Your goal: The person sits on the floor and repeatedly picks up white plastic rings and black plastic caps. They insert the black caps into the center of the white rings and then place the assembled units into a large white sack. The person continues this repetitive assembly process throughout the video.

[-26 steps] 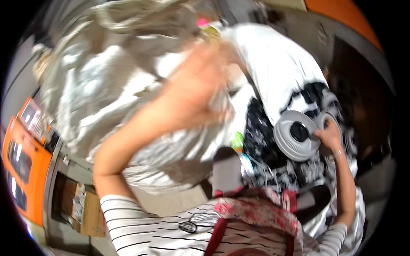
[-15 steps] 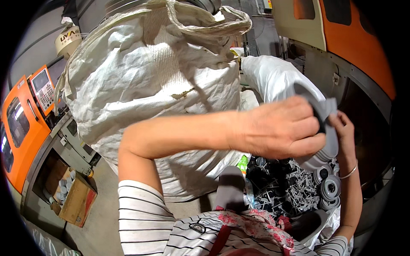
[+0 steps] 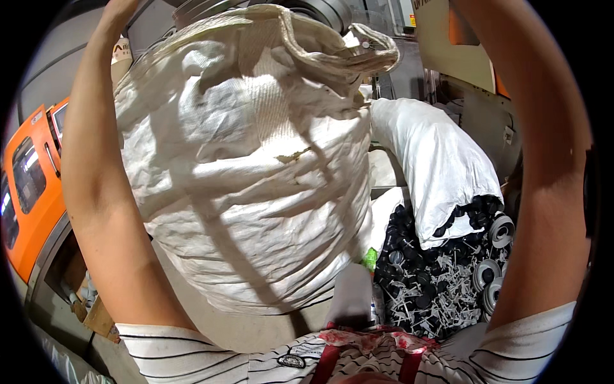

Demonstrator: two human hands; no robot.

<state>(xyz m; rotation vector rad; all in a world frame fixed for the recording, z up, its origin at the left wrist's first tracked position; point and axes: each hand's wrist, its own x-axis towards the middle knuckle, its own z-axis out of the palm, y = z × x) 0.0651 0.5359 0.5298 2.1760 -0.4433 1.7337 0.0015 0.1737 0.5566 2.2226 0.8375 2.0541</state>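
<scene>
Both my arms are raised along the two sides of the head view. My left forearm runs off the top left edge and my right forearm off the top right, so neither hand shows. Between them stands a big white woven sack with a strap loop at its rim. Grey round plastic parts show at the sack's mouth. To the right, a white bag lies tipped over, with black caps at its open end.
Below the bag spreads a heap of black caps and thin grey plastic sprues. Grey ring-shaped parts lie at its right side. An orange machine stands at the left, with a cardboard box beneath. A cream machine panel is at upper right.
My hands were together at the right, holding a grey ring-shaped part. Both arms have since swung up and apart, taking the hands out of view. That part is no longer seen there.
</scene>
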